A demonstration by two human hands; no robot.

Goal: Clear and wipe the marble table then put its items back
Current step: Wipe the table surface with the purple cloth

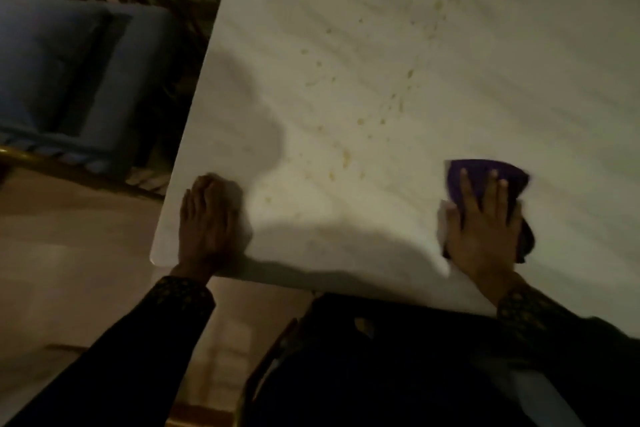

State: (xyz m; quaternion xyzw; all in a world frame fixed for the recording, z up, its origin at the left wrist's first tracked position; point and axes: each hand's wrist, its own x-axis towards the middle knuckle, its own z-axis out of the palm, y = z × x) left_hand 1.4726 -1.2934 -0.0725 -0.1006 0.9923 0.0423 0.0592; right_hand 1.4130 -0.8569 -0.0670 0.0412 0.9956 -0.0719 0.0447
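The white marble table [363,45] fills most of the view, marked with yellowish-brown veins and specks. My right hand [485,218] lies flat with spread fingers on a purple cloth [485,172], pressing it against the tabletop near the front edge. My left hand [207,218] rests palm-down on the table's near-left corner and holds nothing. Both arms wear dark patterned sleeves. No items stand on the visible part of the table.
A blue upholstered chair [69,73] with a gold frame stands to the left of the table. A dark chair [346,357] sits under the front edge, below my arms. Light wooden floor [69,270] lies at the lower left.
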